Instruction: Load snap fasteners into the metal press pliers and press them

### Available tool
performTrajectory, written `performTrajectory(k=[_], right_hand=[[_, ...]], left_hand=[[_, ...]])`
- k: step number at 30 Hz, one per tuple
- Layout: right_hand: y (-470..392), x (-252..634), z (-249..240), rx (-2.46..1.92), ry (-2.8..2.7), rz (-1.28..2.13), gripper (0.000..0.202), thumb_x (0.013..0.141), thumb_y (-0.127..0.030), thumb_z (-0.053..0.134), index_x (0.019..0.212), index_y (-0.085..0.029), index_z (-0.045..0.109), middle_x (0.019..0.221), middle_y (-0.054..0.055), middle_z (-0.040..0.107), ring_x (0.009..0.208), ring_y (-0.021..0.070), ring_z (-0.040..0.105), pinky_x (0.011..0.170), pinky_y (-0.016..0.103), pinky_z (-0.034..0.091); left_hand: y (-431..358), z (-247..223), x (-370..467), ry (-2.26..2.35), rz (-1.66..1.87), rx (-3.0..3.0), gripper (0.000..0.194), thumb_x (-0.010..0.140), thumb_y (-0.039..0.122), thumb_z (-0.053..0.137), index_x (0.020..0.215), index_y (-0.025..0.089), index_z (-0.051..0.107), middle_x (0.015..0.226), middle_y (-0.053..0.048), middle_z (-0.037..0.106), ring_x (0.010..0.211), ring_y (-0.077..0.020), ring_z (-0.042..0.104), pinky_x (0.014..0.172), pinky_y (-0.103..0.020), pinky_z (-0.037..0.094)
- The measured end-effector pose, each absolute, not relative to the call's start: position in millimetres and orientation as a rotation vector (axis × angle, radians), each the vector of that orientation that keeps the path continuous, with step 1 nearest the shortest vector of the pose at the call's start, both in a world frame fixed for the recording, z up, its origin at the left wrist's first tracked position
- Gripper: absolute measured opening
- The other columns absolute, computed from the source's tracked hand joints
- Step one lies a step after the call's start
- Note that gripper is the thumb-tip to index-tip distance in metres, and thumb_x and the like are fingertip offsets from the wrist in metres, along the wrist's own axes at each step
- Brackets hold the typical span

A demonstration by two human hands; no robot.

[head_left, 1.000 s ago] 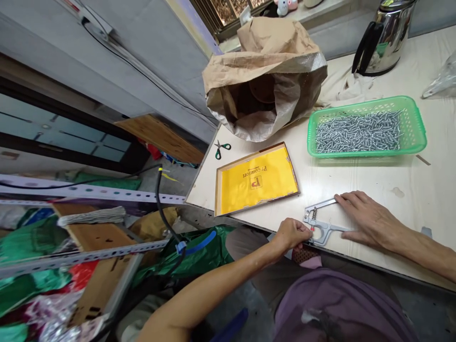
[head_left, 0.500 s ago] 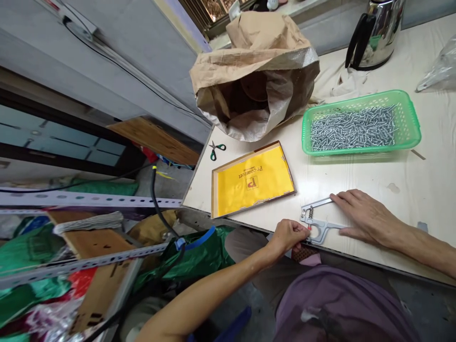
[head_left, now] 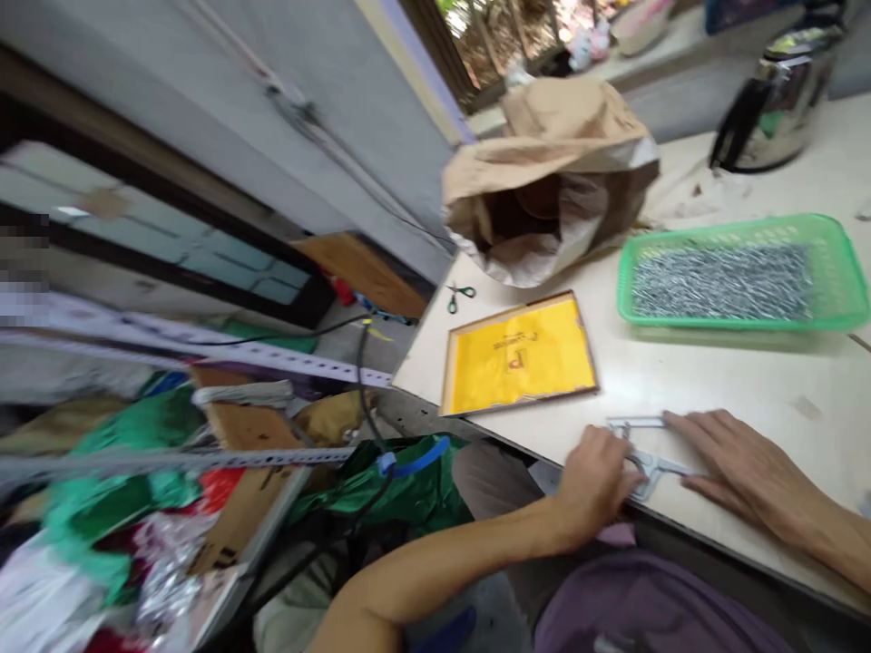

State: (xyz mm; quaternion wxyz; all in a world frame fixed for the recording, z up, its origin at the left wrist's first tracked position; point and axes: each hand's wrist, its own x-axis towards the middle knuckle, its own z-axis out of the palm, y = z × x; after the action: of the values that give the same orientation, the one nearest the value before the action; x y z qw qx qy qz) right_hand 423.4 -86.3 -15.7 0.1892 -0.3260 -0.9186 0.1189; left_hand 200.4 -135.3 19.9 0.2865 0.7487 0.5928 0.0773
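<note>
Near the table's front edge lies a grey metal hand-press plier (head_left: 654, 466), its two handles spread apart and pointing right. My right hand (head_left: 748, 467) grips it, fingers on the upper handle and thumb against the lower one. My left hand (head_left: 593, 485) is closed at the plier's jaw end, fingers curled; it covers part of the jaw, and anything pinched there is hidden. Left of my hands is a shallow box tray (head_left: 445, 376) lined with a yellow printed sheet (head_left: 523, 358). A green plastic basket (head_left: 721, 323) beyond my right hand holds many small silvery metal pieces (head_left: 721, 281).
Small green-handled scissors (head_left: 461, 297) lie behind the tray. A large open brown paper sack (head_left: 554, 154) stands at the back, and a steel kettle (head_left: 782, 113) at the back right. Left of the table are a perforated metal rail (head_left: 170, 462) and green bags (head_left: 129, 435).
The view has swung left, so things on the table sit farther right. My left hand has moved up over the jaw end, its fingers more curled. My right hand stays on the handles.
</note>
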Motion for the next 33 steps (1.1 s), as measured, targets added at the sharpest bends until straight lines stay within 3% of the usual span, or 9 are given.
performTrajectory(k=[4, 7, 10, 15, 18, 21, 24, 27, 33], right_hand=[[-79, 427, -51, -0.859, -2.484, 0.201, 0.058, 0.085, -0.03, 0.051, 0.141, -0.02, 0.037, 0.1, 0.01, 0.067, 0.085, 0.0277, 0.062, 0.072, 0.039, 0.052], [-69, 425, -75, -0.728, -2.421, 0.074, 0.068, 0.088, -0.044, 0.045, 0.149, -0.019, 0.028, 0.098, 0.011, 0.069, 0.077, 0.0279, 0.064, 0.065, 0.038, 0.052], [-68, 419, -76, -0.74, -2.384, 0.061, 0.072, 0.09, -0.041, 0.038, 0.155, -0.02, 0.015, 0.1, 0.011, 0.069, 0.076, 0.0277, 0.065, 0.065, 0.039, 0.052], [-79, 409, -61, -0.866, -2.36, 0.126, 0.076, 0.087, -0.026, 0.037, 0.156, -0.028, 0.005, 0.112, 0.01, 0.067, 0.082, 0.0296, 0.065, 0.071, 0.044, 0.052], [-76, 411, -62, -0.87, -2.363, 0.108, 0.077, 0.086, -0.028, 0.035, 0.156, -0.023, 0.004, 0.113, 0.015, 0.066, 0.084, 0.0335, 0.064, 0.067, 0.047, 0.052], [-73, 420, -56, -0.772, -2.428, -0.073, 0.075, 0.088, -0.038, 0.034, 0.155, -0.014, 0.01, 0.101, 0.02, 0.065, 0.08, 0.0362, 0.062, 0.062, 0.048, 0.052], [-75, 429, -35, -0.795, -2.546, -0.156, 0.068, 0.089, -0.039, 0.039, 0.148, -0.01, 0.024, 0.097, 0.018, 0.064, 0.081, 0.0326, 0.06, 0.064, 0.043, 0.052], [-77, 433, -15, -0.937, -2.623, -0.09, 0.05, 0.09, -0.035, 0.042, 0.133, -0.01, 0.041, 0.099, 0.016, 0.062, 0.083, 0.0278, 0.059, 0.067, 0.037, 0.051], [-72, 425, -5, -0.985, -2.758, 0.043, 0.029, 0.089, -0.03, 0.055, 0.111, -0.012, 0.056, 0.09, 0.01, 0.062, 0.079, 0.023, 0.056, 0.067, 0.033, 0.046]], left_hand=[[-109, 12, 220, 1.33, 0.166, 2.406, 0.049, 0.082, 0.039, 0.068, 0.119, 0.01, 0.053, 0.121, -0.018, 0.057, 0.112, -0.0299, 0.052, 0.092, -0.042, 0.049], [-89, 7, 225, 1.215, -0.017, 2.492, 0.04, 0.085, 0.035, 0.063, 0.117, 0.012, 0.054, 0.112, -0.016, 0.058, 0.103, -0.0285, 0.053, 0.08, -0.039, 0.051], [-82, 4, 227, 1.146, -0.11, 2.463, 0.032, 0.087, 0.029, 0.059, 0.117, 0.017, 0.058, 0.112, -0.014, 0.057, 0.096, -0.0255, 0.055, 0.074, -0.035, 0.05], [-83, 7, 227, 1.243, -0.075, 2.442, 0.029, 0.093, 0.033, 0.056, 0.119, 0.021, 0.058, 0.124, -0.01, 0.056, 0.107, -0.0219, 0.057, 0.086, -0.038, 0.053], [-82, 12, 225, 1.301, -0.066, 2.434, 0.033, 0.093, 0.037, 0.057, 0.122, 0.02, 0.057, 0.125, -0.009, 0.057, 0.107, -0.0213, 0.059, 0.09, -0.041, 0.053], [-80, 16, 225, 1.298, -0.054, 2.411, 0.035, 0.09, 0.032, 0.061, 0.122, 0.02, 0.056, 0.123, -0.01, 0.056, 0.108, -0.0236, 0.056, 0.088, -0.04, 0.052], [-80, 16, 226, 1.221, -0.05, 2.38, 0.039, 0.083, 0.025, 0.065, 0.12, 0.017, 0.056, 0.114, -0.013, 0.056, 0.106, -0.0277, 0.053, 0.081, -0.04, 0.052], [-80, 15, 224, 1.216, -0.074, 2.366, 0.038, 0.083, 0.029, 0.064, 0.116, 0.013, 0.053, 0.112, -0.013, 0.055, 0.105, -0.0282, 0.05, 0.083, -0.041, 0.049], [-80, 14, 222, 1.232, -0.041, 2.358, 0.03, 0.084, 0.029, 0.064, 0.108, 0.014, 0.054, 0.109, -0.01, 0.057, 0.105, -0.026, 0.049, 0.087, -0.039, 0.047]])
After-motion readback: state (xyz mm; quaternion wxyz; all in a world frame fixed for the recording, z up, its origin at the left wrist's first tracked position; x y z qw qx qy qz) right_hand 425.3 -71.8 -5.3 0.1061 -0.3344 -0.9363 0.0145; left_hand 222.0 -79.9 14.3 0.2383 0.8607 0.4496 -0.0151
